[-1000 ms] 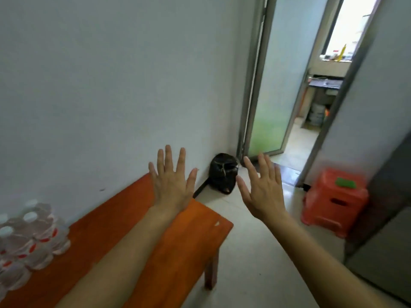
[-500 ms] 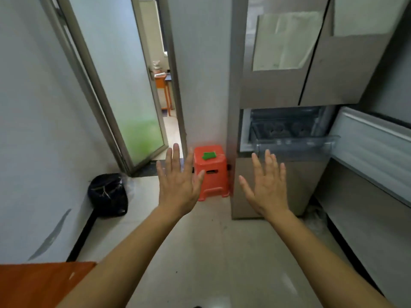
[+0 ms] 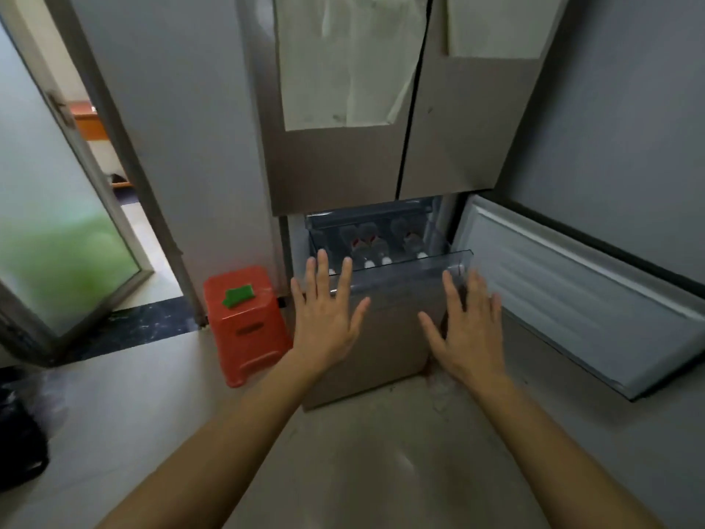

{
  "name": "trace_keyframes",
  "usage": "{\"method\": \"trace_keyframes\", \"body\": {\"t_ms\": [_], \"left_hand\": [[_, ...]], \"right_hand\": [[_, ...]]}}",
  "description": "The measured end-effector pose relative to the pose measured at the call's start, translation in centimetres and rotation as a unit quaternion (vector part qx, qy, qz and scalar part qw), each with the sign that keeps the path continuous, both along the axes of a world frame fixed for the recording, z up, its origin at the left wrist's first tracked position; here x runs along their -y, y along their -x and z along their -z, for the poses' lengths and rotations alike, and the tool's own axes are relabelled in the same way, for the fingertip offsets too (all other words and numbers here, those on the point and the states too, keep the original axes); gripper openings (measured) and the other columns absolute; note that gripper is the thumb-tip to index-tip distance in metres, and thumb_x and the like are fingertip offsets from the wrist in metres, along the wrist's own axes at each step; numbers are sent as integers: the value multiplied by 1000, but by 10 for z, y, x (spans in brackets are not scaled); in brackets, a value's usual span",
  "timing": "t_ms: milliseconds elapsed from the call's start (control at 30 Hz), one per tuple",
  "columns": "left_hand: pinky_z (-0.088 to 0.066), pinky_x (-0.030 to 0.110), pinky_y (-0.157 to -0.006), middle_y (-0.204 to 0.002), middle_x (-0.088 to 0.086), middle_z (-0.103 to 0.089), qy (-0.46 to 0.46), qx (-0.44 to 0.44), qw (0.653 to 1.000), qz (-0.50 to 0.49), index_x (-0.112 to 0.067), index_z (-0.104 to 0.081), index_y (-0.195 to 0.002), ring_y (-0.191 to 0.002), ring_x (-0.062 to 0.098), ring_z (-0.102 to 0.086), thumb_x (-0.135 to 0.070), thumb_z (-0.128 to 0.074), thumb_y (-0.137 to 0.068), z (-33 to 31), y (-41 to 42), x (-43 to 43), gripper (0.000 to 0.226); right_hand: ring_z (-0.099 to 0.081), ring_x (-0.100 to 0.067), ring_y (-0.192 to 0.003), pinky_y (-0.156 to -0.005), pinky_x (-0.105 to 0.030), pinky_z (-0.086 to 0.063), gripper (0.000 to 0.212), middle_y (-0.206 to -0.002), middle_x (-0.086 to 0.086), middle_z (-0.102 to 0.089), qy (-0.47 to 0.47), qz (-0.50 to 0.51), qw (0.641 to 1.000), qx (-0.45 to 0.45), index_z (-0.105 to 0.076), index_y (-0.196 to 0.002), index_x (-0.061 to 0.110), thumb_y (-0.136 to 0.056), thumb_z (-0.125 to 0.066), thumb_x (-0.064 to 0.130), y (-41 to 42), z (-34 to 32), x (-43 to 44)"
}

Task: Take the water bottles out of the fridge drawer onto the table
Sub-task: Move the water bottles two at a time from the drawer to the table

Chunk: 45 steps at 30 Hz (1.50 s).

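The fridge's clear plastic drawer (image 3: 427, 263) is pulled out in the middle compartment. Several water bottles (image 3: 368, 246) with white caps and red labels lie inside it. My left hand (image 3: 324, 318) is held out flat with fingers spread, its fingertips just in front of the drawer's left front corner. My right hand (image 3: 469, 330) is also spread and empty, below the drawer's right front edge. Neither hand touches a bottle. The table is out of view.
The compartment door (image 3: 580, 295) stands swung open at the right. An orange plastic stool (image 3: 244, 322) with a green item on top sits left of the fridge. A frosted glass door (image 3: 57, 231) is at the left, a black bag (image 3: 19, 440) on the floor.
The view has swung from the orange table and its bottles, past the doorway, to the fridge, which is now closer. Both hands stay open and empty, now nearer the drawer.
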State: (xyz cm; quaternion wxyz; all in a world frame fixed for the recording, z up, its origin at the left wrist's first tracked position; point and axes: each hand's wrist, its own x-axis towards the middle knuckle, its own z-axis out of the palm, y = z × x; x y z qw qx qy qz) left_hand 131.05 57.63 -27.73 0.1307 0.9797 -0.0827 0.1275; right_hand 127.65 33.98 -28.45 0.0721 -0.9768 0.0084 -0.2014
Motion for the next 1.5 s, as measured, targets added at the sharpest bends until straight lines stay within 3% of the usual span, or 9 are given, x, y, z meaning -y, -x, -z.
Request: {"method": "trace_keyframes", "body": {"t_ms": [233, 333, 533, 633, 800, 1033, 1133, 1400, 1500], "left_hand": [[8, 52, -121, -158, 6, 35, -24, -41, 997, 55, -32, 18, -155, -147, 25, 31, -69, -3, -93, 23, -95, 70, 74], [5, 52, -121, -161, 7, 28, -19, -52, 998, 36, -30, 10, -157, -149, 26, 25, -69, -5, -93, 40, -134, 86, 76], [-3, 52, -123, -165, 8, 15, -10, -95, 994, -48, -27, -2, -159, -152, 26, 13, -62, -19, -98, 50, -214, 106, 72], [-8, 50, -123, -166, 9, 9, 6, -131, 987, -96, -26, -6, -159, -153, 28, 6, -60, -22, -99, 53, -245, 110, 70], [-15, 52, -121, -165, 15, -4, 33, -191, 965, -177, -25, -10, -159, -152, 32, -6, -56, -28, -101, 69, -284, 110, 67], [-25, 53, -116, -162, 23, -8, 13, -348, 918, -187, -17, -12, -158, -147, 41, -14, -54, -31, -102, 115, -330, 78, 70], [-21, 54, -118, -161, 28, -5, 3, -432, 889, -151, -14, -12, -157, -148, 45, -10, -54, -33, -102, 131, -342, 69, 71], [-31, 51, -115, -156, 28, -15, -15, -455, 876, -158, -17, -11, -157, -143, 45, -22, -51, -44, -99, 153, -364, 58, 75], [-36, 49, -112, -153, 27, -24, -23, -465, 872, -152, -14, -23, -153, -137, 44, -34, -51, -46, -98, 158, -367, 54, 70]], "right_hand": [[-9, -36, -153, -122, -56, -10, 77, -164, -23, -9, -58, 71, 996, -11, -19, -160, 20, -98, -42, 60, -81, 20, 76], [-10, -35, -153, -123, -54, -9, 76, -164, -21, -12, -86, 66, 994, -20, -19, -159, 20, -98, -35, 63, -129, 40, 97], [-15, -32, -152, -123, -49, -10, 72, -163, -18, -23, -122, -33, 986, -110, -22, -158, 23, -99, -34, 62, -241, 70, 116], [-27, -33, -147, -120, -47, -23, 68, -157, -17, -35, -90, -105, 979, -152, -31, -155, 20, -100, -33, 61, -298, 73, 117], [-34, -32, -142, -115, -45, -32, 66, -153, -15, -40, -27, -175, 955, -240, -30, -155, 23, -101, -31, 60, -367, 85, 101], [-41, -35, -136, -107, -46, -41, 62, -151, -15, -41, -12, -213, 890, -404, -32, -153, 26, -99, -46, 54, -425, 114, 69], [-41, -37, -135, -107, -45, -41, 61, -153, -15, -38, -10, -219, 864, -453, -33, -153, 26, -99, -49, 50, -440, 124, 51], [-42, -42, -134, -104, -45, -44, 64, -157, -20, -27, 6, -169, 845, -507, -25, -156, 30, -99, -52, 41, -457, 150, 20], [-45, -40, -133, -102, -45, -46, 64, -157, -17, -29, 15, -158, 851, -500, -27, -156, 31, -99, -52, 44, -458, 155, 23]]}}
